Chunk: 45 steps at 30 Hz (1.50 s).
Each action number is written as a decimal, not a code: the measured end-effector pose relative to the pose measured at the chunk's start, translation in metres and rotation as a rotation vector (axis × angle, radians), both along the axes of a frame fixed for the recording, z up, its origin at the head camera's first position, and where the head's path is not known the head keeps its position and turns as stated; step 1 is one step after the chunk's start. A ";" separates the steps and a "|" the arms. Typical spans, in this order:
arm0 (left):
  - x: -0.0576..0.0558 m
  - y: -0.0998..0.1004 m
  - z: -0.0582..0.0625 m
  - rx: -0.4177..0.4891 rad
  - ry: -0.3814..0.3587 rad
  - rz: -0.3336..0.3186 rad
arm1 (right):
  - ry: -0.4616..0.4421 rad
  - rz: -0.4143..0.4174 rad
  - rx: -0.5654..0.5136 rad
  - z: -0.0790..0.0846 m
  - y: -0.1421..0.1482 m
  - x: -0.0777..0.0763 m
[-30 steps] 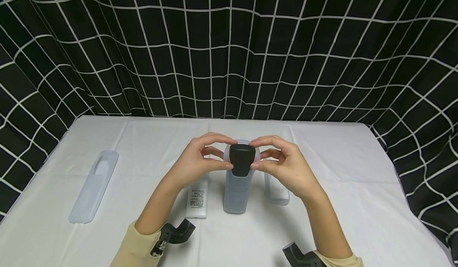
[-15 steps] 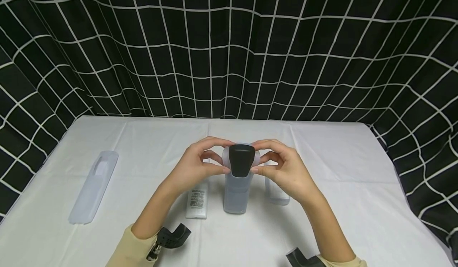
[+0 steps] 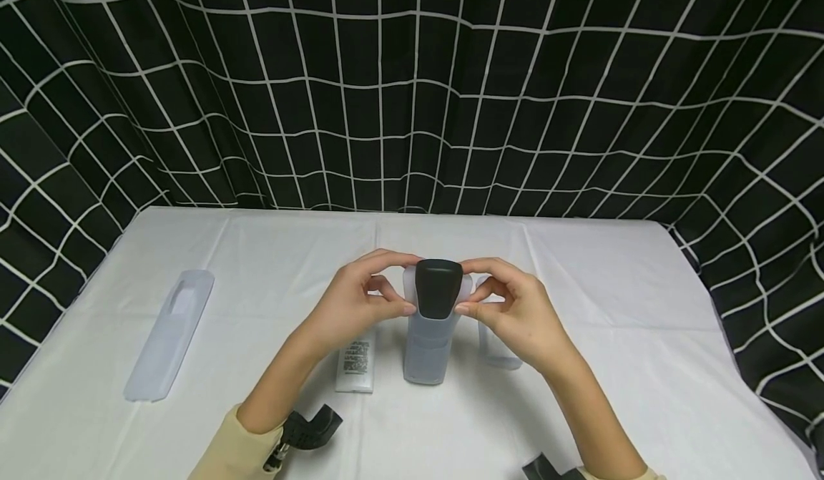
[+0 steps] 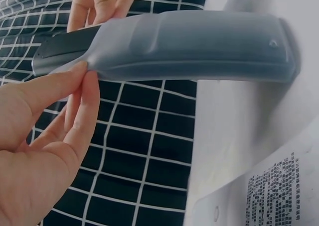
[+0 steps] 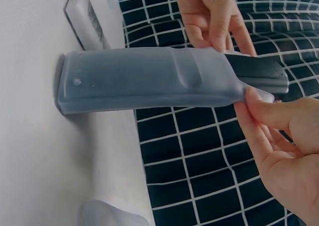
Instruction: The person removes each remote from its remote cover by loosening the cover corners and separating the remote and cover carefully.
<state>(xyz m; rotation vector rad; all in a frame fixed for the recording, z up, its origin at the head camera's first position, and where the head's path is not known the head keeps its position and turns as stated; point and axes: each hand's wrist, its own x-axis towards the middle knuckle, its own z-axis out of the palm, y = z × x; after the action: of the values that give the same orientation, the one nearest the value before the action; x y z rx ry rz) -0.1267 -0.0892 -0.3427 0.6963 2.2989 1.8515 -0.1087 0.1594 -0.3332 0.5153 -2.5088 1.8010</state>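
A black remote control (image 3: 439, 290) stands upright inside a translucent silicone cover (image 3: 428, 355), its dark upper end showing out of the opening. The cover's foot touches the table. My left hand (image 3: 352, 302) pinches the left edge of the opening between thumb and fingers, as the left wrist view shows close up on the cover (image 4: 199, 46). On the other side my right hand (image 3: 524, 315) pinches the right edge; in the right wrist view the remote's dark end (image 5: 261, 74) lies between both hands. The remote's lower part is hidden inside the cloudy cover.
A second translucent cover (image 3: 170, 337) with an oblong cutout lies at the left. Just left of the standing cover is a white flat item with a printed label (image 3: 355, 365), partly behind my left hand. A translucent-edged whitish item (image 3: 498, 351) lies partly under my right hand.
Both hands have shifted slightly, the thumbs a little lower along the opening's edges. The cover's rim no longer shows above the remote's top. The lower cover stays in place.
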 end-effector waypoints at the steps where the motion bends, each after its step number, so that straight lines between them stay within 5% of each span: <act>1: 0.000 0.000 0.000 0.001 -0.002 0.000 | 0.004 0.001 -0.001 -0.001 0.000 0.000; 25: 0.006 0.003 -0.011 0.096 -0.042 0.039 | 0.031 -0.102 -0.149 -0.019 -0.007 0.006; 45: 0.009 0.004 -0.017 0.132 0.015 0.048 | 0.091 -0.105 -0.207 -0.027 -0.011 0.011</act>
<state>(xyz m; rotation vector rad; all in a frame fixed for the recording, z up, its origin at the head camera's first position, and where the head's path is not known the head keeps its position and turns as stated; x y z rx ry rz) -0.1180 -0.0849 -0.3594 0.6786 2.2374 2.0419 -0.0979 0.1489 -0.3606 0.4369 -2.2132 1.9214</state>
